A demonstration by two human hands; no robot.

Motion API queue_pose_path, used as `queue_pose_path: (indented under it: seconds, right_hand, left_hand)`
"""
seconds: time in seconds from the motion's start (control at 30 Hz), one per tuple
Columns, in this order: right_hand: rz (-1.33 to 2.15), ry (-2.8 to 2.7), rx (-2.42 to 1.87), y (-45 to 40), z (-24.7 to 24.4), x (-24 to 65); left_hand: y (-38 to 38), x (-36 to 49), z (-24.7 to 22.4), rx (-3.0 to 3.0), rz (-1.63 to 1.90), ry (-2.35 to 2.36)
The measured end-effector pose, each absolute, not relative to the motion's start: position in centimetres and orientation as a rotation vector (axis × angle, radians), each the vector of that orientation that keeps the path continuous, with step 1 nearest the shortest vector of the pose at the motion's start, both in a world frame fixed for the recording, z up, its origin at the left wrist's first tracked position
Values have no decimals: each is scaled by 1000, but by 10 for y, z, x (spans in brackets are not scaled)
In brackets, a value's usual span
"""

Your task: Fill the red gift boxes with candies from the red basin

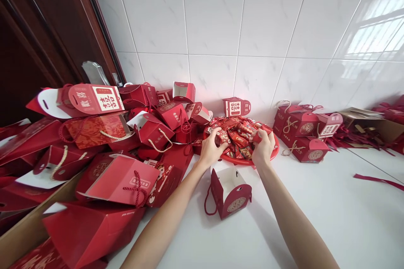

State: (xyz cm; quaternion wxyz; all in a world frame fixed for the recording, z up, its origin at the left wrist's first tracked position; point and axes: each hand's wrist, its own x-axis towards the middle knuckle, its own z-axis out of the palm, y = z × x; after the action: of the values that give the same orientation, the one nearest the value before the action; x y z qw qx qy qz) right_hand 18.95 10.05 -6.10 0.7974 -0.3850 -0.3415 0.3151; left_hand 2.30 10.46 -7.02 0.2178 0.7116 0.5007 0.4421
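Red-wrapped candies [240, 139] fill a red plastic tray [274, 153] near the wall. At its left side, my left hand [212, 146] closes thumb and fingers round a square red packet [222, 136] with pale lettering. Over the right side of the tray, my right hand [263, 145] is closed on a red-wrapped candy [258, 136], mostly covered by the fingers. Between my forearms stands a small dark red gift box [232, 193], its top open and its white inside bare, with a cord handle hanging at its left.
A big heap of red gift boxes [120, 180] covers the left side. One box [236, 107] stands behind the tray. Several closed boxes [303, 130] are stacked at the right, with ribbons and a cardboard carton [385, 132] beyond. A loose ribbon [377, 179] lies on the white surface.
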Motion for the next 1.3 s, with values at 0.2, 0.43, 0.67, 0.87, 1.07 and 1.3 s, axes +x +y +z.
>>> queue_pose_path:
  seconds: [0.2,0.43,0.67,0.87,1.07,1.3]
  right_hand:
    - [725,-728,-825,101,-62,191]
    - [593,-845,-862,101,-63,193]
    - [500,-938,-983,100,-56,203]
    - [479,-1009,-1059,98,-45,212]
    - [201,-1181,-1240,99,-45,225]
    - [149,-1529,-1486,111,-60,225]
  left_hand:
    - [110,21,-72,1830,1361,1231]
    - [110,12,-66,1941,1375,1439]
    - [116,5,-67,1838,1515,1575]
    - [113,11,-68,2043,1356,1576]
    - [110,16,-69,2172,1196,1523]
    - [113,15,-74,2177,1318,1423]
